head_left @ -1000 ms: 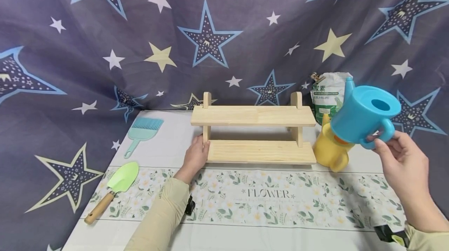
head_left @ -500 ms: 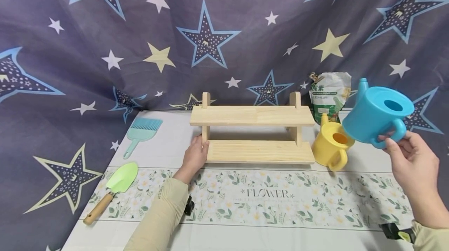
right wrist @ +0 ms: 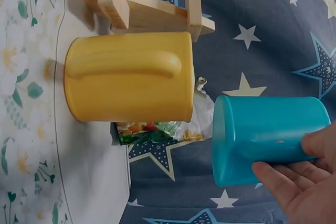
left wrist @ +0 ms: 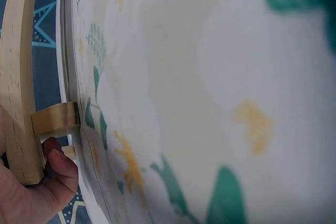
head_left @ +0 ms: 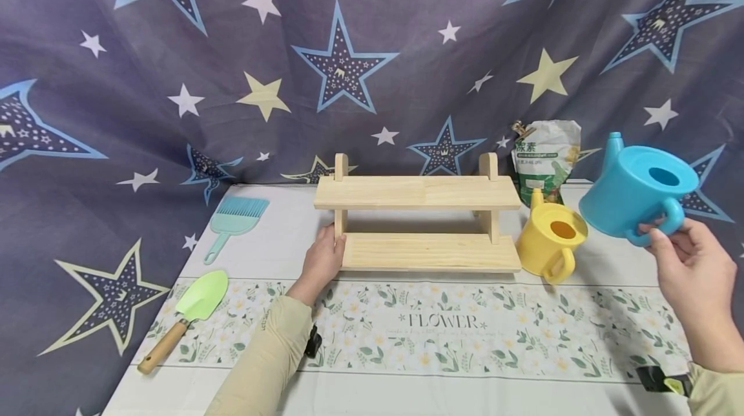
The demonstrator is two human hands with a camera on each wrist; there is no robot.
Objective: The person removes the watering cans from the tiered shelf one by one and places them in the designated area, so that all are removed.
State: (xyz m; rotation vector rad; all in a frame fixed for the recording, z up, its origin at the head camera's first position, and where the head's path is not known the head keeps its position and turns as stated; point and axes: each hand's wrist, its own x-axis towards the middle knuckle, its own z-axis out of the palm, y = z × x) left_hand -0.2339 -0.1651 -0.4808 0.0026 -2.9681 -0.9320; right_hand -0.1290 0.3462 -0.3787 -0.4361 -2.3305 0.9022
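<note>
My right hand (head_left: 694, 267) grips the handle of a blue watering can (head_left: 633, 190), which is held up at the right side with its spout toward the backdrop. In the right wrist view the can (right wrist: 268, 135) hangs beside a yellow watering can (right wrist: 126, 87), apart from it. That yellow can stands at the right end of a two-tier wooden shelf (head_left: 418, 192). At the shelf's left end my left hand (head_left: 322, 258) holds the lower board; the left wrist view shows the fingers (left wrist: 63, 169) curled round the board's end (left wrist: 23, 145).
Behind the yellow can stands a white and green bag (head_left: 546, 157) with a clip on top. On the left lie a teal brush (head_left: 235, 216) and a green trowel (head_left: 200, 296) with a wooden handle. A flower-patterned runner (head_left: 442, 338) crosses the table below a starry backdrop.
The blue watering can has moved right in my right hand, away from above the yellow can, uncovering its top. The left hand has stayed on the shelf.
</note>
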